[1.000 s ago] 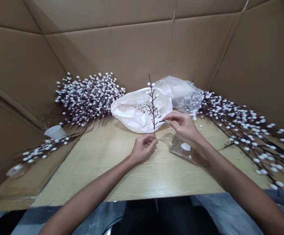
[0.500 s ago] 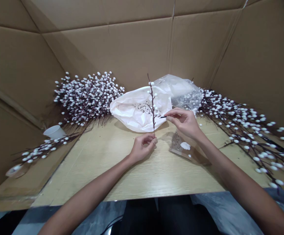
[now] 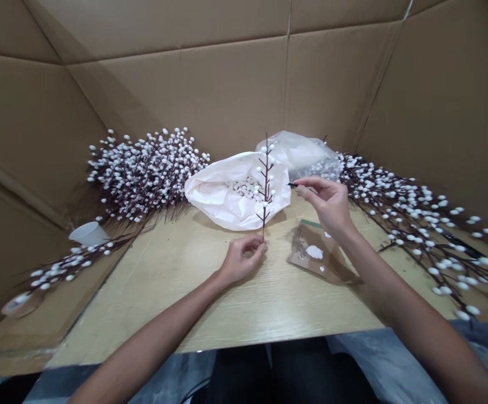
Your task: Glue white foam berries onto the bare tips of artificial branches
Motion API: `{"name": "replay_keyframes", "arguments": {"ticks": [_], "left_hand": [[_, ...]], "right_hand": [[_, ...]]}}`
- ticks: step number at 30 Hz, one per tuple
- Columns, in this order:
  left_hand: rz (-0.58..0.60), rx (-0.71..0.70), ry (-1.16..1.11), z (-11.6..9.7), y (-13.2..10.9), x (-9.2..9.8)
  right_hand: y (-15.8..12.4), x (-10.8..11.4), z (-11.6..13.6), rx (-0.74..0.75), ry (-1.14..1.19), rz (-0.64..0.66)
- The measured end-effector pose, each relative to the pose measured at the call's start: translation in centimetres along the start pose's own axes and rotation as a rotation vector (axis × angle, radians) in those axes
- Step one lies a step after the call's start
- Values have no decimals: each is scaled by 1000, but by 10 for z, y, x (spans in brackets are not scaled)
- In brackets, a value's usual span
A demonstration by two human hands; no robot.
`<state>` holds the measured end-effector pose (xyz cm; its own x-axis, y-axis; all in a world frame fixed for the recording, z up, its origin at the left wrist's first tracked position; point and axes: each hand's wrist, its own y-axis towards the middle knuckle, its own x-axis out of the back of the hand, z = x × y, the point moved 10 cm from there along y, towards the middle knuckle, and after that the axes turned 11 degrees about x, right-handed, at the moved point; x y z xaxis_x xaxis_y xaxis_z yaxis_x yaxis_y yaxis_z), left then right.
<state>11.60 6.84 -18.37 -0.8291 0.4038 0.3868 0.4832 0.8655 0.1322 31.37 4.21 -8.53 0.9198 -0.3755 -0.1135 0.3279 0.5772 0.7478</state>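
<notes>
My left hand (image 3: 245, 258) pinches the lower end of a brown berry twig (image 3: 266, 179), which stands upright with a few white berries and several bare side stubs. To the right of the twig, my right hand (image 3: 326, 202) is closed on a thin dark stick (image 3: 293, 185), its tip pointing left and apart from the twig. Behind the twig lies a white bag (image 3: 214, 196), spread open, with loose white berries (image 3: 246, 189) inside. Below my right hand sits a brown cardboard piece (image 3: 307, 266) bearing a blob of white paste (image 3: 314, 252).
Finished-looking berry branches (image 3: 143, 174) are heaped at the back left, and more (image 3: 420, 224) spread along the right. A clear plastic bag (image 3: 298, 151) lies at the back. A white cup (image 3: 88, 233) and a tape roll (image 3: 19, 304) stand left. Cardboard walls (image 3: 227, 95) enclose the table (image 3: 176, 292).
My right hand has drawn the dark stick away from the twig, up and to the right. The twig has turned in my left hand, showing different side stubs. The view has shifted slightly.
</notes>
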Motion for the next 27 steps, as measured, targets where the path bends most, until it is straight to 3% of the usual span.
{"name": "replay_keyframes", "arguments": {"ticks": [7, 27], "left_hand": [[12, -20, 53, -1, 0, -1], [16, 3, 54, 4, 0, -1]], "right_hand": [[1, 4, -1, 3, -113, -28], [-1, -1, 1, -7, -153, 16]]}}
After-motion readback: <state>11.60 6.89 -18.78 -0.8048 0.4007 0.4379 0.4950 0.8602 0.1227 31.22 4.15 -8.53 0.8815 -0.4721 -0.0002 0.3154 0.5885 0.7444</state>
